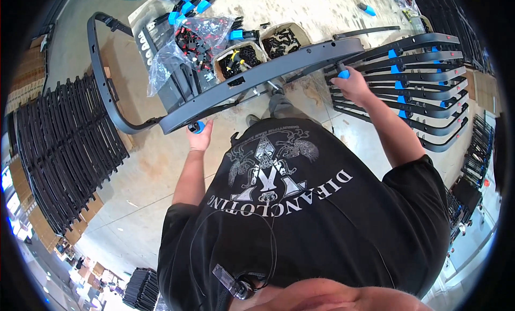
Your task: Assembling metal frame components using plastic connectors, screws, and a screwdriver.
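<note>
A long, curved black bar (257, 77) spans the space in front of me, above the near edge of the bench. Near its left end, my left hand (199, 138) is closed round a blue-and-black fitting (197, 127); some fingers are hidden beneath it. Toward the bar's right end, my right hand (353, 87) wraps round another blue-tipped fitting (343, 73). Just past that hand lies a row of similar curved black bars (424, 77) with blue pieces on them. A second curved black frame (99, 69) stands to the left, meeting the held bar's left end.
On the worktable (332, 10) lie a plastic bag of red and black parts (196, 45), an open box of small black parts (281, 40), and another box holding a yellow-handled tool (234, 56). Stacked black bars (67, 144) fill the left side. A blue-ended piece (367, 10) lies farther back.
</note>
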A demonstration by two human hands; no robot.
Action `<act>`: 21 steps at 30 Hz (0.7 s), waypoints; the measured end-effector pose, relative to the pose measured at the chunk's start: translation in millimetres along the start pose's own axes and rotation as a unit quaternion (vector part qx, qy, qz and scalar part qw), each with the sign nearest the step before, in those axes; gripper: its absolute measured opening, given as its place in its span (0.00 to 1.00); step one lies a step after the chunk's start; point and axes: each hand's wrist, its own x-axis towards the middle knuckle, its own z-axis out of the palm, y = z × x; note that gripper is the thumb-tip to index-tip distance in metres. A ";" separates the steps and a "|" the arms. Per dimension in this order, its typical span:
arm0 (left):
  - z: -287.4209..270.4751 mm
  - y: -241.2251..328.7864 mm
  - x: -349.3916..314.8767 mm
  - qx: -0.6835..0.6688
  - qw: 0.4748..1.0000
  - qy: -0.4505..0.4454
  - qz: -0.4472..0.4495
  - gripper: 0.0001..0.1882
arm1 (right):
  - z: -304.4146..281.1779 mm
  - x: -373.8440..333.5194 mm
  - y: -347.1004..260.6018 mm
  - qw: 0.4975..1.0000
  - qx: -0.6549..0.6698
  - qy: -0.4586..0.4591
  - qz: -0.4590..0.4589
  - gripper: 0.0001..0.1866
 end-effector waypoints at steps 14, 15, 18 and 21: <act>-2.5 -0.3 9.8 0.195 0.980 -0.004 0.039 0.21 | 17.8 54.5 38.4 0.986 -0.035 0.002 -0.160 0.36; -2.3 1.9 10.3 0.203 0.978 -0.006 0.042 0.21 | 13.9 50.5 37.6 0.989 -0.010 -0.063 -0.135 0.38; -2.0 12.7 12.4 0.150 0.988 -0.038 -0.003 0.22 | 13.2 71.3 59.5 0.982 -0.043 -0.024 -0.181 0.37; -0.6 15.1 12.4 0.166 0.985 -0.030 0.018 0.22 | 14.4 76.3 61.5 0.974 -0.074 0.021 -0.212 0.36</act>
